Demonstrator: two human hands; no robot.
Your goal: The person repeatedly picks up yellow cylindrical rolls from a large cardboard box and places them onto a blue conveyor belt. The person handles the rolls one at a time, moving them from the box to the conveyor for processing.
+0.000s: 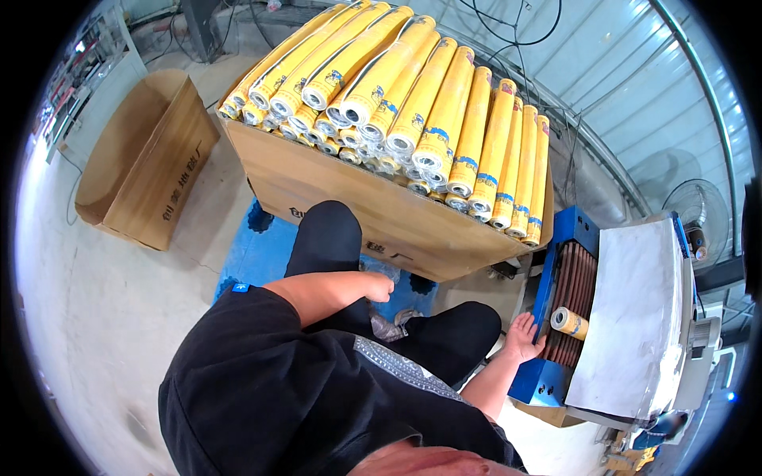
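My right hand (524,337) is open, palm up with fingers apart, at the near edge of a roller conveyor (573,278). Just beyond its fingertips lies a yellow film-wrapped roll (568,322), one end facing me, its far part hidden under a white sheet (627,317). My left hand (379,285) is closed above my lap; whether anything is in it is hidden. In front of my knees a large cardboard box (349,206) is heaped with many similar yellow rolls (429,111), stacked side by side with their ends toward me.
An open cardboard box (159,174) stands on the floor at the left. A blue pallet (262,254) lies under the full box. The machine's blue end frames (578,230) flank the rollers. A round fan (694,218) stands behind the machine at the right.
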